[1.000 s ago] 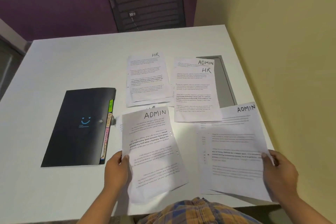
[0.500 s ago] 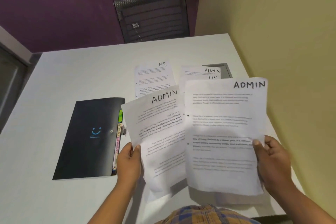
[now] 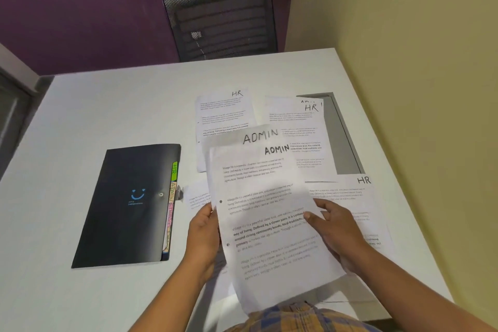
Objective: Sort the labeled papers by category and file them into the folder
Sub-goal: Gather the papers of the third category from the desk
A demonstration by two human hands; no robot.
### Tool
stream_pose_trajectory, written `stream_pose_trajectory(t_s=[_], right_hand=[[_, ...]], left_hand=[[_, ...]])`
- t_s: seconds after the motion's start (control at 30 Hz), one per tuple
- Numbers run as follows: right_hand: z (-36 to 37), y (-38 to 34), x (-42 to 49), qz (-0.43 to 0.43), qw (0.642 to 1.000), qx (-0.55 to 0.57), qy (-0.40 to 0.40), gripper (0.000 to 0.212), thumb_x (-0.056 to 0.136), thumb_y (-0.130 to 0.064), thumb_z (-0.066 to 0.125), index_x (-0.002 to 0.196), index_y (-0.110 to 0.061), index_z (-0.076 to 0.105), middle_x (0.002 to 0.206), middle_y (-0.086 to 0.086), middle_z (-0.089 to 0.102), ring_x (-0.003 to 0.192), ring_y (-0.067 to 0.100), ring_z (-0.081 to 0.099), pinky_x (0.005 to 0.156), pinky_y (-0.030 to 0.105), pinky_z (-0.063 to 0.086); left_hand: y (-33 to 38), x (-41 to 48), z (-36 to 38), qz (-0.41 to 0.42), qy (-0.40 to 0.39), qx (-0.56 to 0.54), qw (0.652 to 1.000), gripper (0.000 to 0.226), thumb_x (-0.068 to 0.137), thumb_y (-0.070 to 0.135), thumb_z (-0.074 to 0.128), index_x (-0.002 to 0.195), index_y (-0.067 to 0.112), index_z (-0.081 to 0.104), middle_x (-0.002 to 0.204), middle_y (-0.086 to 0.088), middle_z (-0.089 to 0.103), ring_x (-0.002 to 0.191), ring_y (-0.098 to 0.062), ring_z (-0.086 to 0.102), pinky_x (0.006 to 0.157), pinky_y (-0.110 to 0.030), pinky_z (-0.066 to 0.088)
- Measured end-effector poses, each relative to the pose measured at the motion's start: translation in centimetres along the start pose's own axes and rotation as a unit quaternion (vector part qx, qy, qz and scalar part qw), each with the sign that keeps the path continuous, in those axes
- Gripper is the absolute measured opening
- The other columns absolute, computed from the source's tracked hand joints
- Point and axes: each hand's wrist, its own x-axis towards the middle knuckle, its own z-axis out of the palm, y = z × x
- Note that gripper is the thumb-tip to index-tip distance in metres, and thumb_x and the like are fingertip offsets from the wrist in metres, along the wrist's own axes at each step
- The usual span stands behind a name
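Two sheets marked ADMIN are stacked in my hands above the table, the front ADMIN sheet [image 3: 269,224] over the back ADMIN sheet [image 3: 253,135]. My left hand [image 3: 203,237] grips their left edge and my right hand [image 3: 334,232] grips the right edge, thumb on top. A black folder [image 3: 126,205] with a blue smiley and coloured side tabs lies closed to the left. Three HR sheets lie flat: far HR sheet [image 3: 223,113], middle HR sheet [image 3: 299,127] over another page, and near HR sheet [image 3: 355,202] under my right hand.
The white table [image 3: 107,105] meets a yellow wall [image 3: 417,89] on the right. A grey rectangular cutout [image 3: 342,137] is in the table by the wall. A black mesh chair [image 3: 221,19] stands behind the far edge. Another sheet [image 3: 195,197] peeks out beside the folder.
My right hand has brought its ADMIN sheet left onto the ADMIN sheet in my left hand; both now overlap as one stack. An HR sheet shows on the table at right.
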Motion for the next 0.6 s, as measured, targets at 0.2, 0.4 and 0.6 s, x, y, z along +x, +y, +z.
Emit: stream_pose_trajectory(t_s=[0.2,0.4,0.6], right_hand=[[-0.4,-0.3,-1.1,-0.047,0.999,-0.01,0.002,0.02,0.091,0.0,0.067,0.105,-0.013,0.072,0.1,0.003,0.078,0.093,0.022,0.075,0.083,0.04,0.061],[-1.1,-2.0,-1.7,-0.133,0.99,-0.052,0.019,0.026,0.084,0.0,0.074,0.096,-0.022,0.072,0.091,-0.009,0.078,0.087,0.003,0.072,0.075,0.021,0.058],[-0.9,-2.3,-2.1,-0.17,0.981,-0.078,0.049,0.024,0.082,-0.006,0.078,0.091,-0.026,0.07,0.087,-0.019,0.07,0.075,-0.014,0.067,0.06,0.01,0.053]], left_hand=[[-0.6,-0.4,-0.3,0.032,-0.055,0.017,0.998,0.017,0.099,0.009,0.055,0.11,0.009,0.069,0.101,-0.006,0.078,0.09,-0.019,0.075,0.067,-0.024,0.058],[0.0,-1.1,0.0,0.142,-0.054,0.045,0.987,0.025,0.092,-0.005,0.06,0.101,0.014,0.073,0.096,0.002,0.079,0.088,-0.01,0.074,0.071,-0.016,0.056],[-0.4,-0.7,0.0,0.211,-0.048,0.128,0.968,0.025,0.092,0.001,0.064,0.1,0.022,0.075,0.098,0.009,0.078,0.093,-0.006,0.072,0.079,-0.015,0.054]])
